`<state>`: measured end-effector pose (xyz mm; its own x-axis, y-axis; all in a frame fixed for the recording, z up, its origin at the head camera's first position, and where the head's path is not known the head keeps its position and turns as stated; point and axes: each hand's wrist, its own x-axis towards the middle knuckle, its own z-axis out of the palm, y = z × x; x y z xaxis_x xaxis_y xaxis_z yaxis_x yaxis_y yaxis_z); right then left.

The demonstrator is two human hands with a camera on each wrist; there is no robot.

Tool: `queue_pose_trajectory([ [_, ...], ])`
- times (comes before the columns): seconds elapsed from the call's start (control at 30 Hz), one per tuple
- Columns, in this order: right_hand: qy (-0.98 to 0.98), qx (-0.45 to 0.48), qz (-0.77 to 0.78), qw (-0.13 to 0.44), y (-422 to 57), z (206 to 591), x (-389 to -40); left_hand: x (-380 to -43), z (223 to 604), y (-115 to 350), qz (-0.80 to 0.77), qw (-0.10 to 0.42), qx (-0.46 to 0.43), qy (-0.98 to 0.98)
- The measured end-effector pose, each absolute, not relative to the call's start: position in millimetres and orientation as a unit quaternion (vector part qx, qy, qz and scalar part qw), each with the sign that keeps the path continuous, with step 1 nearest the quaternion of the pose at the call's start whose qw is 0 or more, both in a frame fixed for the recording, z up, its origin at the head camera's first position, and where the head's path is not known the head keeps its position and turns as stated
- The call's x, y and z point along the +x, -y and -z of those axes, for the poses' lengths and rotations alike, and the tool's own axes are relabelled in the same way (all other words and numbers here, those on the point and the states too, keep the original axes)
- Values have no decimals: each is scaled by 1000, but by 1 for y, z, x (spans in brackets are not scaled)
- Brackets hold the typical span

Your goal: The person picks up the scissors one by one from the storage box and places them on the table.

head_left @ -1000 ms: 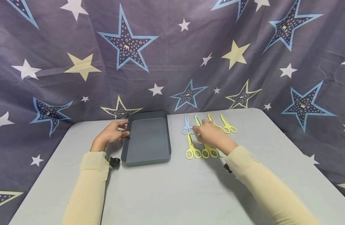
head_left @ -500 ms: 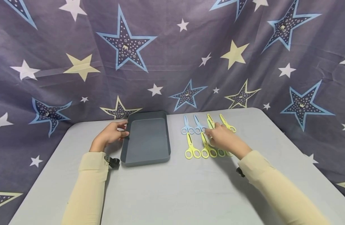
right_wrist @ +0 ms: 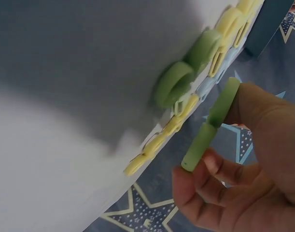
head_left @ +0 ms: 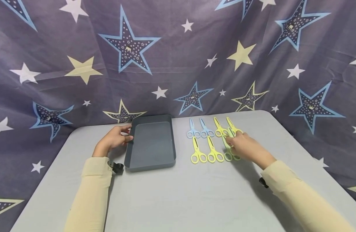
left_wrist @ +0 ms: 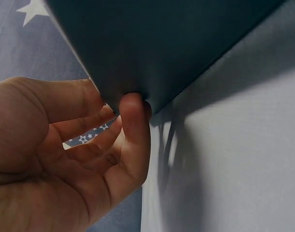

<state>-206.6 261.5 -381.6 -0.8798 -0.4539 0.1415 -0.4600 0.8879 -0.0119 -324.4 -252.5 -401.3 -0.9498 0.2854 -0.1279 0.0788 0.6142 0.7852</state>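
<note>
My left hand (head_left: 114, 140) grips the left wall of a dark grey tray (head_left: 152, 145), which lies flat on the table. In the left wrist view, the fingers (left_wrist: 133, 123) press against the tray's wall. Over at the right, my right hand (head_left: 249, 147) pinches a pair of green scissors (right_wrist: 200, 145) by the handles, held above the table. Under it lies another pair of green scissors (right_wrist: 174, 86), partly hidden by the hand in the head view. To its left, yellow scissors (head_left: 199, 158) and a second yellow pair (head_left: 215, 157) lie side by side.
Behind them is a back row: blue scissors (head_left: 193, 133), a second blue pair (head_left: 207, 132), yellow scissors (head_left: 221, 132) and another yellow pair (head_left: 231, 123). A light grey table (head_left: 178, 199) carries everything. The star-patterned curtain (head_left: 166, 64) hangs along its far edge.
My right hand has moved right across the scissors with the green pair, from near the blue scissors to over the right end of the front row. The left hand stays at the tray.
</note>
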Motion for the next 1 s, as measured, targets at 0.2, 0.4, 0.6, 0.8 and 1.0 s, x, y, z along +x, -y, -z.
queue_pose_trajectory([
  [0.2, 976, 209, -40, 43, -276, 384, -199, -324, 400, 252, -427, 120, 103, -890],
  [0.4, 978, 200, -47, 23, -286, 386, -195, -322, 400, 252, -426, 120, 100, -891],
  [0.6, 975, 214, -47, 23, -293, 389, -193, -323, 401, 252, -432, 122, 103, -888],
  [0.8, 974, 218, -56, 12, -299, 394, -194, -324, 402, 254, -437, 123, 106, -885],
  [1.0, 969, 235, -73, 6, -304, 399, -196, -324, 401, 254, -434, 122, 108, -886],
])
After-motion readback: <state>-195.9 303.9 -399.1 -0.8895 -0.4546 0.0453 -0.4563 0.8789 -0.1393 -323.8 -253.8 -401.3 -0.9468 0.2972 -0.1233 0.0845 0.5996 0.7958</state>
